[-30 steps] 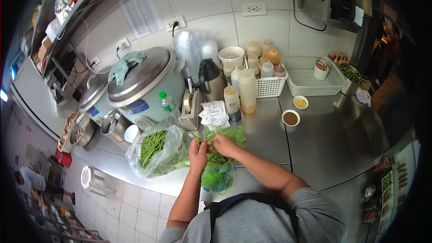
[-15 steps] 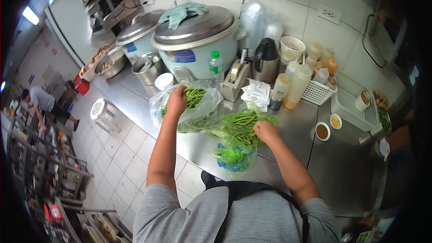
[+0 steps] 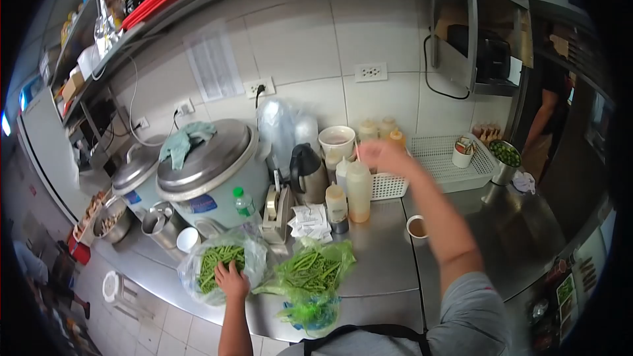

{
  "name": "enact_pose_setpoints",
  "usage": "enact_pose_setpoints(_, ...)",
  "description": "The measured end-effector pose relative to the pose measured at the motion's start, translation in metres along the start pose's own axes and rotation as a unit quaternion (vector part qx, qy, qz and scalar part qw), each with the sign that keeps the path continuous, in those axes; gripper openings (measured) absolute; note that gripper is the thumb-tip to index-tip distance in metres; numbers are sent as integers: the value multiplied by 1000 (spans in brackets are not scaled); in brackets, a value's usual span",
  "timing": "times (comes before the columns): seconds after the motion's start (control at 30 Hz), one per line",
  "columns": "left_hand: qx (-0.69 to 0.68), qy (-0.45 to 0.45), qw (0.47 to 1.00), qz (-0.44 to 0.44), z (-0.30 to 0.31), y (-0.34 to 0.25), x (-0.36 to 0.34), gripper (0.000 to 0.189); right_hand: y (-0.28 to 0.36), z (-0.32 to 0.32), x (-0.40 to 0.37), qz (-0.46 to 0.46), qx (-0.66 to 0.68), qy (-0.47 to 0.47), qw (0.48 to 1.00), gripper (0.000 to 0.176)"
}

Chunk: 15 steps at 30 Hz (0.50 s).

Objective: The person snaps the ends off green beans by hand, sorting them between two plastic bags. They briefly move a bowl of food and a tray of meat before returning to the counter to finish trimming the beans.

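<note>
My left hand (image 3: 232, 281) lies with fingers apart on the green beans (image 3: 221, 260) inside a clear plastic bag (image 3: 254, 265). To the right, more cut green beans (image 3: 315, 269) sit in an open green plastic bag (image 3: 343, 260). My right hand (image 3: 384, 157) is over the squeeze bottles at the back of the counter, close to a white tub (image 3: 336, 137). Its fingers are blurred, and a thin pale stick-like thing shows at their tips. Below it stand a tall squeeze bottle (image 3: 359, 194) and a dark-bottomed bottle (image 3: 337, 207).
Rice cookers (image 3: 204, 181), a green-capped bottle (image 3: 243, 204), a tape dispenser (image 3: 273, 214) and a thermos (image 3: 308, 175) line the wall. A sauce cup (image 3: 417, 227) is partly behind my right forearm. A white rack (image 3: 438, 181) stands at right; a person's arm (image 3: 542, 118) shows beyond.
My right hand has left the green bag and reached up to the back bottles. My left hand has opened onto the beans. The view has tilted up and turned right.
</note>
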<state>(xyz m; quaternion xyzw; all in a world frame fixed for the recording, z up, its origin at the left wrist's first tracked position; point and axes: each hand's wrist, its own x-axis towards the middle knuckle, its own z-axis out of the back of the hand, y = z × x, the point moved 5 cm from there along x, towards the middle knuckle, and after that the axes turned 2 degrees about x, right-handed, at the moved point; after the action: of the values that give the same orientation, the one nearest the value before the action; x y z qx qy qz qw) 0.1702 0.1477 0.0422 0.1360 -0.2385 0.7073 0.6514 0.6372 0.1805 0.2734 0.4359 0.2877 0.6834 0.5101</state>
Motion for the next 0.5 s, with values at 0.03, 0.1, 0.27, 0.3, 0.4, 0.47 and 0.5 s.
enact_pose_setpoints(0.03, -4, -29, 1000, -4, 2, -2, -3, 44, 43, 44, -1, -43, 27, -87, 995, 28)
enact_pose_setpoints(0.1, 2, -69, 998, -3, 6, -7, -8, 41, 100, 119, 8, 38, -22, -157, 987, 29)
enact_pose_setpoints(0.27, 20, -110, 994, 2, -2, -7, -16, 37, 175, 241, 30, 175, 141, -305, 925, 44)
enact_pose_setpoints(0.3, 16, -109, 994, 4, -2, -7, -17, 36, 187, 254, 33, 185, 147, -344, 909, 46)
enact_pose_setpoints(0.4, 3, -113, 993, 11, -4, -6, -18, 35, 204, 271, 46, 166, 129, -426, 880, 45)
enact_pose_setpoints(0.47, -11, -119, 993, 13, -5, -4, -20, 36, 206, 279, 58, 138, 165, -365, 906, 77)
enact_pose_setpoints(0.5, -13, -126, 992, 6, -6, -3, -19, 36, 205, 278, 63, 140, 161, -355, 910, 74)
